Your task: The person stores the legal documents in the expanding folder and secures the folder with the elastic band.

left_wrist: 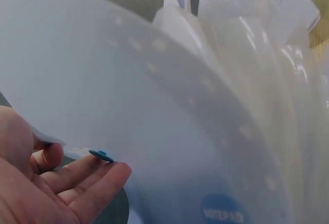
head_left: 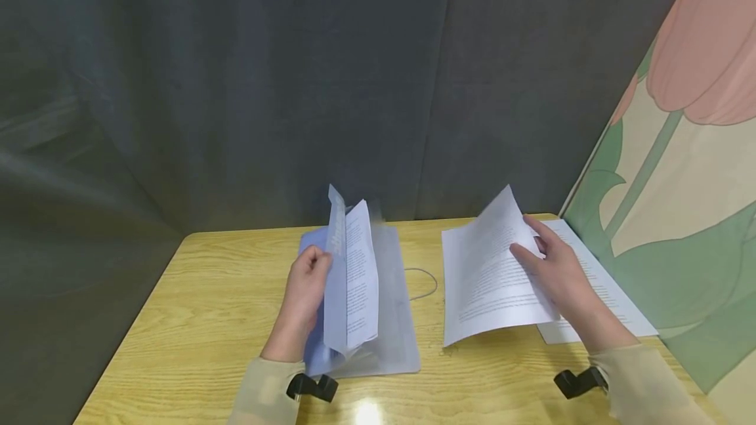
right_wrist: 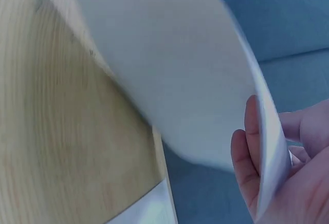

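Note:
A translucent blue plastic document folder (head_left: 401, 340) lies partly opened on the table. My left hand (head_left: 308, 284) grips the edge of its raised cover flap. Printed pages (head_left: 361, 274) stand tilted inside, beside that flap. In the left wrist view the flap (left_wrist: 128, 95) bears a round "NOTEPAD" label (left_wrist: 222, 209), and a small blue button (left_wrist: 101, 155) shows by the fingers. To the right, my right hand (head_left: 555, 267) pinches the right edge of a printed sheet (head_left: 478, 287). This paper curves up off the table; its blank back (right_wrist: 169, 64) faces the right wrist camera.
More printed paper (head_left: 620, 294) lies at the table's right side, partly under my right forearm. A thin elastic loop (head_left: 436, 284) sticks out from the folder's right edge. Behind the wooden table (head_left: 218, 307) hangs a dark curtain (head_left: 307, 84); a flower-patterned panel (head_left: 679, 215) borders the right.

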Action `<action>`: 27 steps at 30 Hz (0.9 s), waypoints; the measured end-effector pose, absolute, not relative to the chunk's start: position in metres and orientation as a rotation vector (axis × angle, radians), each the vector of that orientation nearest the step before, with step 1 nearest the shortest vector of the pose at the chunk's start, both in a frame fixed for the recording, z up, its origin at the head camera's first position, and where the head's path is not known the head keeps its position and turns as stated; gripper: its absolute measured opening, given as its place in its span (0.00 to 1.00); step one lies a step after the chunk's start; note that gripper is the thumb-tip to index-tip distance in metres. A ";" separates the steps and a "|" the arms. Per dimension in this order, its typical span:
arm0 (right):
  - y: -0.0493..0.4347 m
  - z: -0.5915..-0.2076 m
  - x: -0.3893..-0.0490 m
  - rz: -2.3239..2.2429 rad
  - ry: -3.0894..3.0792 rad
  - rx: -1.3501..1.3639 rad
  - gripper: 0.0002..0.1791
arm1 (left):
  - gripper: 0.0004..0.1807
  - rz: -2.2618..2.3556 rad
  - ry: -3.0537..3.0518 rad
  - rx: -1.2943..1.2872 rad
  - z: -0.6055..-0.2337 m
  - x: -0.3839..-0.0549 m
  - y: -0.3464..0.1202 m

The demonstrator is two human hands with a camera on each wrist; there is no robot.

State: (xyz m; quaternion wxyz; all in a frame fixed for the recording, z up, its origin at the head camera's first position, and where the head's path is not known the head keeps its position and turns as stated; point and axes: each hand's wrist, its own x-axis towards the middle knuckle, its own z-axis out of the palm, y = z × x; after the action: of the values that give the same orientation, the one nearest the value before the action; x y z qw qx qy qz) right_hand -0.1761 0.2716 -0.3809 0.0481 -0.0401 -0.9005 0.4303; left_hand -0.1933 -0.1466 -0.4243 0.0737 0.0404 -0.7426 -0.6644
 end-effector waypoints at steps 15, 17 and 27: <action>0.265 -0.391 -0.178 1.260 -2.871 -0.117 0.45 | 0.12 -1.993 -2.220 0.115 -0.423 -0.193 -0.146; 0.268 -0.400 -0.180 1.179 -2.930 -0.130 0.44 | 0.12 -1.994 -2.224 0.120 -0.424 -0.193 -0.146; 0.279 -0.425 -0.182 0.920 -2.996 -0.137 0.38 | 0.11 -2.000 -2.230 0.130 -0.424 -0.194 -0.146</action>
State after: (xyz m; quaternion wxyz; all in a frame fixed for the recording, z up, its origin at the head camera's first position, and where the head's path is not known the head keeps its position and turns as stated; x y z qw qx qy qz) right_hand -0.1823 0.2786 -0.4253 0.0021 -0.0437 -0.9550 0.2933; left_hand -0.1941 -0.1464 -0.4240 0.0719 0.0433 -0.7418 -0.6653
